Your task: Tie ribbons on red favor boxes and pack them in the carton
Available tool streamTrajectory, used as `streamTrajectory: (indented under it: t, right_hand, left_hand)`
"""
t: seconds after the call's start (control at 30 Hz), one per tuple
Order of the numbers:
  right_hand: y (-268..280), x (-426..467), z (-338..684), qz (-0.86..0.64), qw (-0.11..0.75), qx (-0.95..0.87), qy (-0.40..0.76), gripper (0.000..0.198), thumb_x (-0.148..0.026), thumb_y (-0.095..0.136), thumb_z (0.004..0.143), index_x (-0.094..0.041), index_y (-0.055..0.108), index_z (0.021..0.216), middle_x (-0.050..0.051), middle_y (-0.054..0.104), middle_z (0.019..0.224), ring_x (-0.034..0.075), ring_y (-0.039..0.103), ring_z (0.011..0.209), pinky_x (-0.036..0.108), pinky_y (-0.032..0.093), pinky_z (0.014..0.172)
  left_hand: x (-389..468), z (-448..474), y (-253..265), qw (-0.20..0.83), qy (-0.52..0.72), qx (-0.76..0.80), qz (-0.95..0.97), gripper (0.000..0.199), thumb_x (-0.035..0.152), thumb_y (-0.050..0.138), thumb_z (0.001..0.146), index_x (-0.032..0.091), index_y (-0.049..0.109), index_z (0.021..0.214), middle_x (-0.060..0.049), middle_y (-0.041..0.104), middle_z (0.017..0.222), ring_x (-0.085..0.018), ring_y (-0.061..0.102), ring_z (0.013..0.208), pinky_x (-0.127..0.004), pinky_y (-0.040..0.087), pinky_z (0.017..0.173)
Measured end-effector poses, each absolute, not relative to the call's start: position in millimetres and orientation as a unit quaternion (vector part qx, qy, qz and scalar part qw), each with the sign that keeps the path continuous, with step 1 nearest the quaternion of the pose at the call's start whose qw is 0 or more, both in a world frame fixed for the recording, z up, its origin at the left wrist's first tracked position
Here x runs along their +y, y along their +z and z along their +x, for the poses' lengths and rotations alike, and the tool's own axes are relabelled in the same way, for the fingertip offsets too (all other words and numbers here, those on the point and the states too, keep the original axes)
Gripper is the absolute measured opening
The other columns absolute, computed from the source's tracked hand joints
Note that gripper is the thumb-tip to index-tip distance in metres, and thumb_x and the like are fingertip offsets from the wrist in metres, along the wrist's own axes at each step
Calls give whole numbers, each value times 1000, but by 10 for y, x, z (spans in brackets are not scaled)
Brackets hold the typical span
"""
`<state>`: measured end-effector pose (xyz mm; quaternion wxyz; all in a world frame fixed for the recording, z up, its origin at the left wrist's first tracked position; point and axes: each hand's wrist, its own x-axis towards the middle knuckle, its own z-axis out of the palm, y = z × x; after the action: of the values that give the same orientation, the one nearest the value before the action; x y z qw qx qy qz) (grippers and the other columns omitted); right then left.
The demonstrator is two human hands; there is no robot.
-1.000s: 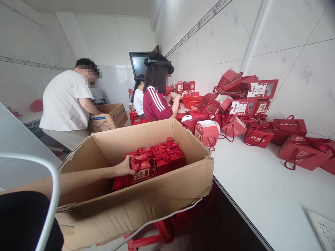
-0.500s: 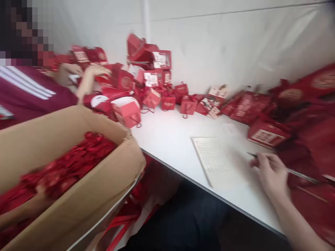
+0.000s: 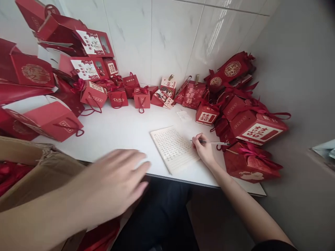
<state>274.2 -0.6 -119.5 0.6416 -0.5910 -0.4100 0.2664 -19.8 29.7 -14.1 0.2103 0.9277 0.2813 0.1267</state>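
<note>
My right hand point(image 3: 204, 149) rests by the right edge of a lined notebook point(image 3: 180, 157) on the white table. Between its thumb and fingers is a slim pen point(image 3: 217, 142), its tip over the page and its clear barrel pointing right. Rows of handwriting fill most of the page; the lowest lines are blank. My left hand point(image 3: 117, 177), slightly blurred, hovers over the table's front edge, left of the notebook. Its fingers are stretched forward, thumb apart, and nothing shows in it.
Red gift boxes point(image 3: 56, 120) crowd the white table point(image 3: 115, 130) on the left. Smaller ones line the tiled wall, and a ribboned box point(image 3: 261, 127) stands among others at the right. A cardboard carton point(image 3: 23, 148) with red items is at lower left. A grey wall point(image 3: 295, 69) bounds the right.
My view has swung right, and the co-worker is out of it. My left hand has come out of the carton and over the table edge. The pen remains in my right hand.
</note>
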Motion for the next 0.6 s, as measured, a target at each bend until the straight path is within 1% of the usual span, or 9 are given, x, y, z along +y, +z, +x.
streamTrajectory:
  t: [0.07, 0.13, 0.17, 0.23, 0.3, 0.37, 0.43, 0.5, 0.6]
  right_hand:
    - [-1203, -21, 2751, -598, 643, -396, 267, 32, -44, 61, 69, -23, 38, 70, -7, 44, 49, 11, 39, 42, 21, 29, 40]
    - [-1201, -56, 2773, -605, 646, -381, 268, 31, -44, 61, 67, -22, 39, 70, -6, 45, 49, 11, 39, 41, 21, 28, 39]
    - [-1198, -79, 2788, -608, 643, -379, 271, 31, -44, 62, 67, -22, 39, 69, -6, 46, 49, 11, 39, 40, 21, 28, 38]
    - [-1192, -122, 2819, -618, 627, -390, 269, 30, -42, 62, 68, -22, 40, 65, -4, 48, 49, 11, 38, 40, 21, 27, 38]
    - [-1191, -149, 2849, -628, 607, -424, 239, 31, -41, 61, 70, -21, 39, 60, -3, 48, 49, 11, 39, 42, 22, 30, 41]
    - [-1192, -156, 2871, -636, 590, -458, 196, 33, -41, 59, 73, -21, 38, 58, -3, 48, 50, 11, 40, 45, 23, 32, 44]
    - [-1193, -148, 2883, -643, 572, -478, 179, 34, -42, 57, 76, -21, 38, 57, -3, 47, 50, 12, 39, 46, 23, 32, 46]
    - [-1193, -132, 2887, -652, 555, -480, 191, 36, -43, 55, 78, -21, 36, 56, -4, 44, 48, 11, 37, 45, 23, 30, 45]
    - [-1193, -107, 2893, -667, 545, -461, 213, 35, -39, 53, 76, -22, 33, 54, -5, 40, 45, 11, 34, 44, 23, 28, 44]
  left_hand:
    - [513, 304, -211, 185, 66, 233, 952, 19, 36, 52, 78, 24, 66, 81, -9, 62, 90, -33, 55, 97, -51, 39, 93]
    - [811, 870, -375, 173, 35, 217, 960, 21, 26, 45, 79, 17, 64, 83, -12, 60, 90, -32, 56, 96, -47, 40, 90]
    - [962, 1133, -478, 177, 37, 221, 958, 23, 25, 43, 81, 16, 64, 86, -13, 60, 92, -30, 55, 96, -45, 41, 89]
    - [1213, 1552, -692, 205, 56, 248, 945, 27, 31, 44, 81, 15, 62, 95, -13, 57, 98, -29, 53, 102, -39, 40, 91]
    - [1366, 1793, -874, 212, 83, 281, 932, 35, 40, 49, 79, 16, 59, 103, -12, 54, 105, -29, 49, 107, -39, 37, 93]
    - [1430, 1881, -992, 197, 100, 285, 933, 43, 48, 53, 76, 18, 57, 106, -11, 51, 109, -30, 46, 109, -41, 34, 94]
    - [1442, 1875, -1039, 187, 92, 256, 944, 49, 53, 53, 73, 19, 56, 108, -10, 50, 111, -29, 44, 110, -41, 32, 95]
    - [1428, 1830, -1031, 195, 65, 230, 951, 55, 58, 50, 72, 20, 53, 113, -10, 49, 114, -28, 41, 113, -41, 30, 97]
    - [1362, 1770, -976, 199, 33, 226, 953, 67, 61, 50, 69, 22, 47, 123, -10, 44, 122, -29, 36, 119, -41, 27, 99]
